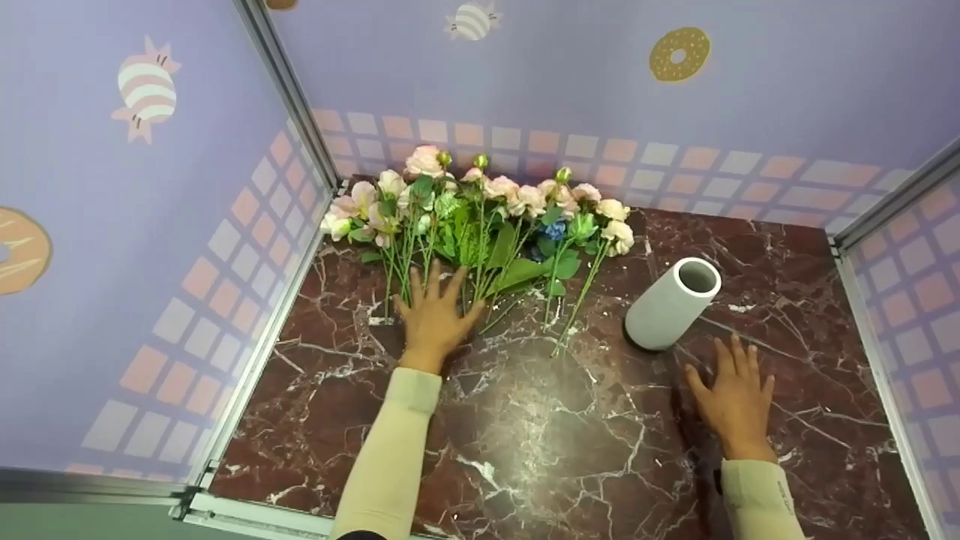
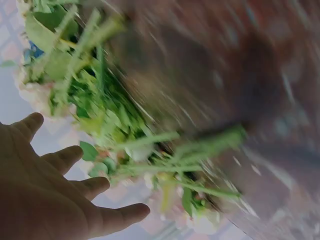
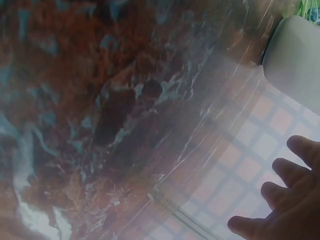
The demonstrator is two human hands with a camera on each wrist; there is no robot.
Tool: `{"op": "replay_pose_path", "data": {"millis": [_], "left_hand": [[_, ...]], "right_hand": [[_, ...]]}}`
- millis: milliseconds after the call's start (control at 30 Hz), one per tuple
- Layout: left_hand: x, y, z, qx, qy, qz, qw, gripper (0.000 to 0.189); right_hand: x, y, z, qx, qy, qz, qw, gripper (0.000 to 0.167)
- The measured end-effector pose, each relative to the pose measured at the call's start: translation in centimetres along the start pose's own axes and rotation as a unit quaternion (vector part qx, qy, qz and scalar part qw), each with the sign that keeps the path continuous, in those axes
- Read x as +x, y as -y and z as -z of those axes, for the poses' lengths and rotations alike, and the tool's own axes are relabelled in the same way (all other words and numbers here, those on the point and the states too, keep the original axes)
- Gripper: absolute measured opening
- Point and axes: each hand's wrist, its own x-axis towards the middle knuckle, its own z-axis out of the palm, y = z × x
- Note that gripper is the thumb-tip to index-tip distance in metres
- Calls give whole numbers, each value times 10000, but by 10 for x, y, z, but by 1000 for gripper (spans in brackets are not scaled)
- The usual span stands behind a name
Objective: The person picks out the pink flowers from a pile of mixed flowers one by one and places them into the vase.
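Standing on three sides of your dark red marbled table point(image 1: 555, 435) are purple walls point(image 1: 570, 82) printed with sweets point(image 1: 146, 91) and doughnuts point(image 1: 661, 56). Along its back lie the flowers point(image 1: 529, 199), side by side, and a white vase point(image 1: 661, 315) stands to their right. Your left hand point(image 1: 435, 321) reaches over the stems point(image 2: 215, 145), fingers spread wide; I can't tell whether they touch. Your right hand point(image 1: 736, 401), fingers also spread, is near the vase
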Motion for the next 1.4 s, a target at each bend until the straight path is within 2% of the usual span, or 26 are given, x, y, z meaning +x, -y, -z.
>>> {"op": "replay_pose_path", "data": {"millis": [267,467,600,700,800,833,933,1000,1067,1133,1267,1400], "left_hand": [[13,40,16,-237,27,551,9982,86],[21,51,16,-439,-2,831,9956,74],[27,53,8,-405,-217,814,9956,64],[37,64,-15,-383,-605,679,9951,55],[44,75,-35,-418,-707,648,9945,48],[46,80,-42,-445,-715,648,9943,47],[50,86,-49,-446,-376,778,9953,47],[57,92,-57,-412,-320,817,9953,46],[63,95,-59,-299,-209,844,9958,45],[69,97,-60,-238,-234,829,9960,42],[78,97,-52,-409,-277,869,9950,37],[83,98,-44,-438,-148,877,9951,40]], "right_hand": [[-4,5,-6,-8,-290,97,9995,76],[-6,6,-9,1,-427,173,9989,73],[-6,6,-10,39,-534,198,9984,73],[-7,5,-12,54,-628,241,9977,71],[-10,2,-16,43,-623,256,9977,69],[-11,2,-17,30,-611,258,9978,69],[-13,0,-19,21,-543,246,9982,69],[-12,0,-18,10,-573,268,9980,68],[-10,1,-15,34,-615,286,9977,68],[-8,2,-13,48,-652,293,9974,68],[-4,3,-10,60,-593,251,9979,69],[-2,4,-11,41,-477,210,9986,71]]}}
